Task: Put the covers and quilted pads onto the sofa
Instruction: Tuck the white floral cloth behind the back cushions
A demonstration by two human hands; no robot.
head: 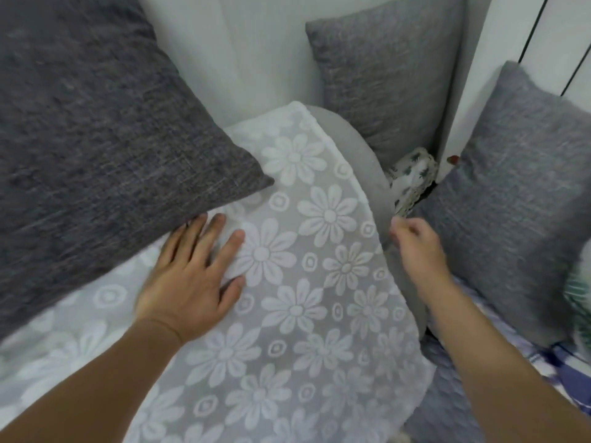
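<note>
A white lace cover (307, 282) with a daisy pattern lies draped over the grey sofa armrest (367, 161). My left hand (195, 276) lies flat on the cover, fingers spread, just below the corner of a dark grey cushion (96, 139). My right hand (415, 247) is at the cover's right edge on the armrest's side, fingers curled. The view is blurred, so whether they pinch the lace edge is unclear. A blue and white checked quilted pad (447, 398) lies on the seat at the lower right.
Two lighter grey cushions (383, 75) (518, 199) lean against the white sofa back (256, 52). A crumpled patterned cloth (412, 174) is wedged in the gap behind the armrest. A green leafy fabric (580, 302) shows at the right edge.
</note>
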